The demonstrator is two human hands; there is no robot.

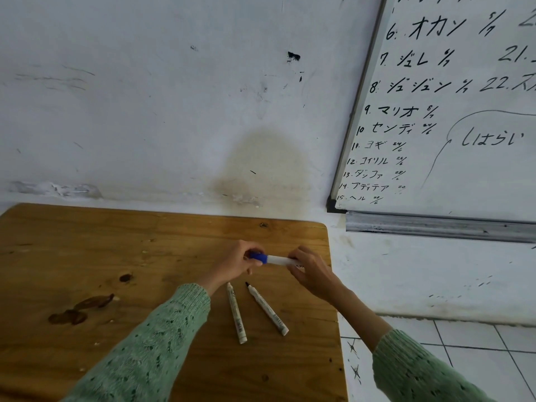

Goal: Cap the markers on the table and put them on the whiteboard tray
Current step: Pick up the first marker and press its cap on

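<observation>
Above the table (pixel 87 256), the left hand (pixel 235 264) pinches a blue cap (pixel 259 257) onto the marker (pixel 280 260) gripped by the right hand (pixel 311 271); two uncapped markers (pixel 237 313) lie nearer the person, apparently awaiting caps before the whiteboard tray (pixel 435 227).

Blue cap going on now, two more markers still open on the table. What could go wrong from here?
The two uncapped markers lie loose near the table edge; a sleeve could roll them off. No spare caps are visible for them. The whiteboard tray sits beyond the table, so the blue marker could drop during the reach.

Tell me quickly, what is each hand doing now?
Left hand: closed on the blue cap of the marker.
Right hand: closed on the marker's barrel.
</observation>
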